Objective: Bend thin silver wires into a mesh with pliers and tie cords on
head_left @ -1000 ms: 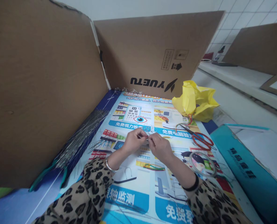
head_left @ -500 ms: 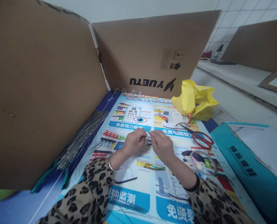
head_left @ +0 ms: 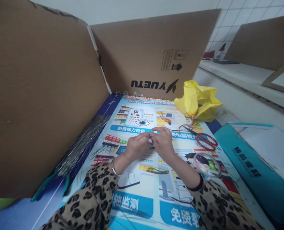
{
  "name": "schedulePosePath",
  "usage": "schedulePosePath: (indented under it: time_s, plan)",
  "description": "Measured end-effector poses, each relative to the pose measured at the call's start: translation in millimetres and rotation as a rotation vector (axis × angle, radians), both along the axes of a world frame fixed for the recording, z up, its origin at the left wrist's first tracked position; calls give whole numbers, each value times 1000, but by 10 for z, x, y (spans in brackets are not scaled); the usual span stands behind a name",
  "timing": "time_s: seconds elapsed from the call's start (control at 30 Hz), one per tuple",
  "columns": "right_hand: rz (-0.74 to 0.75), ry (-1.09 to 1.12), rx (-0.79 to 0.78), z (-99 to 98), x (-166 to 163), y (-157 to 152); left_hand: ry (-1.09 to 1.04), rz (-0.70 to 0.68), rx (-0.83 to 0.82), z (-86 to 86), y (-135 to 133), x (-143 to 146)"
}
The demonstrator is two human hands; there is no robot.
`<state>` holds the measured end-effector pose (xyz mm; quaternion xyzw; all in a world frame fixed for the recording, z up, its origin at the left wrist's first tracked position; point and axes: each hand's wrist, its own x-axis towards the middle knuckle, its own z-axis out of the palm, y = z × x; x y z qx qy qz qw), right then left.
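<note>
My left hand [head_left: 136,147] and my right hand [head_left: 164,144] meet over the middle of the printed poster sheet [head_left: 156,188]. Between their fingertips is a small whitish, shiny piece [head_left: 150,140], mostly covered by the fingers and too small to name. My left thumb and fingers are pinched together on it. The right hand is closed at the same spot, with one finger lifted toward the left. Below the hands lies a small bundle of green, yellow and red threads [head_left: 157,171].
Thin metal wires [head_left: 84,147] lie at left by green-handled pliers [head_left: 66,185]. Cardboard panels [head_left: 142,51] stand left and behind. On the right are red-handled scissors [head_left: 206,141], a clear tape roll [head_left: 195,164], crumpled yellow paper [head_left: 188,99] and a teal box [head_left: 247,172].
One finger of my right hand has lifted and stretched to the left. Both hands stay together at the small piece. The view has shifted slightly.
</note>
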<state>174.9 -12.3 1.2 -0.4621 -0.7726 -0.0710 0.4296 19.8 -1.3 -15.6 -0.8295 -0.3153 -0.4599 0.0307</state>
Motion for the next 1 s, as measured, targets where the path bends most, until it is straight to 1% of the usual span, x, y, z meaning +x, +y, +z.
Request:
schedulePosePath:
  time_s: [0.23, 0.4, 0.57, 0.7, 0.9, 1.0]
  plan:
    - [74, 27, -49, 37, 19, 7, -36, -15, -27, -7, 17, -22]
    - [117, 78, -17, 10, 42, 21, -37, -27, -52, -13, 14, -36]
    - [102, 53, 12, -8, 64, -2, -83, -47, -106, -12, 19, -67]
    - [88, 18, 28, -18, 81, -23, -127, -56, -143, 23, 26, -103]
    - [68, -1, 47, -16, 109, -57, -135, -46, -201, 96, 11, -176]
    - [52, -6, 53, -19, 115, -63, -111, -62, -264, 114, -16, -199]
